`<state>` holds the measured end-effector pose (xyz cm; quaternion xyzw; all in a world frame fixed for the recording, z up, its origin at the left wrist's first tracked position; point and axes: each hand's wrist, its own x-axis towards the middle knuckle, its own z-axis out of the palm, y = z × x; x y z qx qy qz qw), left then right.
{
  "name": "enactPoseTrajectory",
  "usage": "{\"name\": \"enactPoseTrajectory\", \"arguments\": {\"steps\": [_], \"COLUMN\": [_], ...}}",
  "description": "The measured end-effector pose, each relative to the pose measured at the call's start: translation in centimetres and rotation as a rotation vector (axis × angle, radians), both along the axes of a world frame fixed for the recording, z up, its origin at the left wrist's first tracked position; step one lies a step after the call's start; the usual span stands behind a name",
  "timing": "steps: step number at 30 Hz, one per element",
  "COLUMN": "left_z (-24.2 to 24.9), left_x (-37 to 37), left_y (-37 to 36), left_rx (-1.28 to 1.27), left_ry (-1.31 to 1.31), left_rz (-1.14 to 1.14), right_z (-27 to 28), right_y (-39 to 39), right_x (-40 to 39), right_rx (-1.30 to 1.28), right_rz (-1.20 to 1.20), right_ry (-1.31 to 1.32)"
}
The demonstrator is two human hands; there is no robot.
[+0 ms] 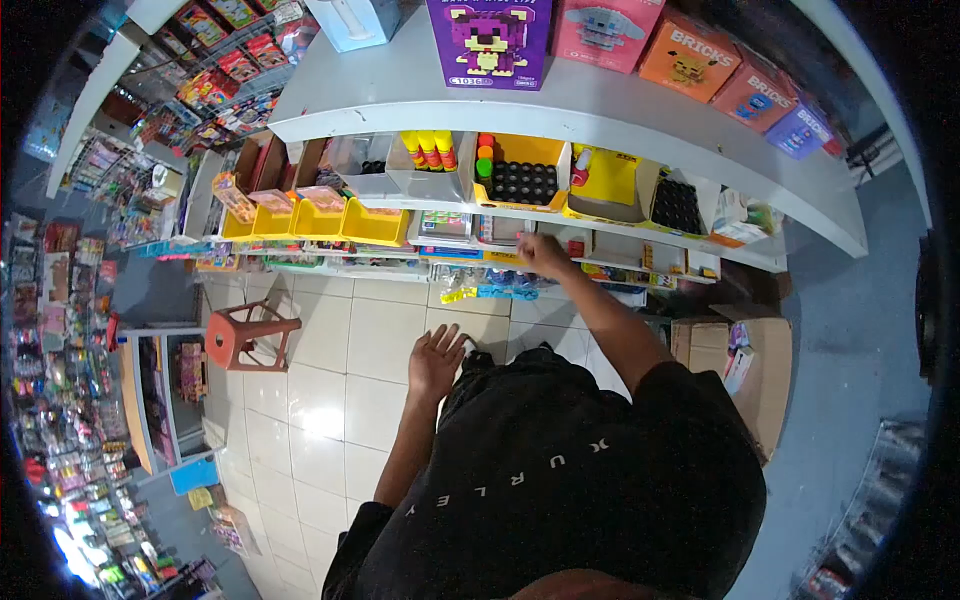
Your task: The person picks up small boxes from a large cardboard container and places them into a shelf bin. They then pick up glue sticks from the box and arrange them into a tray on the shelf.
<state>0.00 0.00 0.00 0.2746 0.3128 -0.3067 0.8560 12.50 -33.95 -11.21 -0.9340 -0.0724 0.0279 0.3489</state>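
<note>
My right hand (542,256) reaches to the lower shelf, its fingers curled together at a tray of small packs (497,229). Whatever the fingers hold, if anything, is too small to tell. Just left of that hand is another clear tray (445,227) with flat packs. Low over the floor, my left hand (436,358) lies palm up with its fingers spread, holding nothing. Above the right hand stands a yellow box (522,185) of dark round caps, with orange and green bottles at its left end. Glue bottles (428,150) with yellow caps stand in a clear bin beside it.
Boxed brick sets, one purple (490,45) and one orange (690,58), line the top shelf (400,98). Yellow bins (373,222) sit at the left. A red stool (240,335) stands on the tiled floor, and a cardboard box (775,375) is at my right.
</note>
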Motion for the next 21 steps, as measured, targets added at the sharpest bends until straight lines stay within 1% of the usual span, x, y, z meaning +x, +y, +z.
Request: {"name": "enactPoseTrajectory", "arguments": {"steps": [1, 2, 3, 5, 6, 8, 11, 14, 15, 21], "left_z": [0.2, -0.1, 0.5, 0.9, 1.3, 1.9, 1.1, 0.7, 0.5, 0.5], "left_x": [-0.4, -1.0, -3.1, -4.2, -4.7, -6.6, -10.2, -12.5, -13.0, -13.0], "left_y": [1.3, 2.7, 0.6, 2.1, 2.6, 3.0, 3.3, 2.2, 1.8, 0.1], "left_rx": [0.035, 0.040, 0.056, 0.088, 0.125, 0.191, 0.204, 0.158, 0.141, 0.126], "left_ry": [0.000, -0.009, 0.041, 0.004, -0.001, 0.011, 0.036, 0.121, 0.151, 0.116], "left_rz": [0.058, 0.109, 0.172, 0.276, 0.319, 0.408, 0.490, 0.545, 0.567, 0.580], "right_z": [0.7, 1.4, 0.3, -1.8, -1.9, -2.4, -3.8, -4.5, -4.6, -5.1], "right_y": [0.3, 0.7, -1.8, -1.4, -1.4, -1.3, -1.5, -1.8, -1.9, -2.1], "right_x": [1.8, 3.5, 2.5, 4.7, 6.1, 7.3, 8.0, 8.2, 8.3, 8.6], "right_rx": [0.043, -0.131, -0.172, -0.213, -0.240, -0.306, -0.367, -0.398, -0.409, -0.445], "right_rz": [-0.007, 0.010, -0.064, -0.214, -0.158, -0.096, -0.065, -0.053, -0.050, -0.043], "right_ry": [-0.025, 0.115, 0.201, 0.287, 0.476, 0.582, 0.536, 0.506, 0.501, 0.462]}}
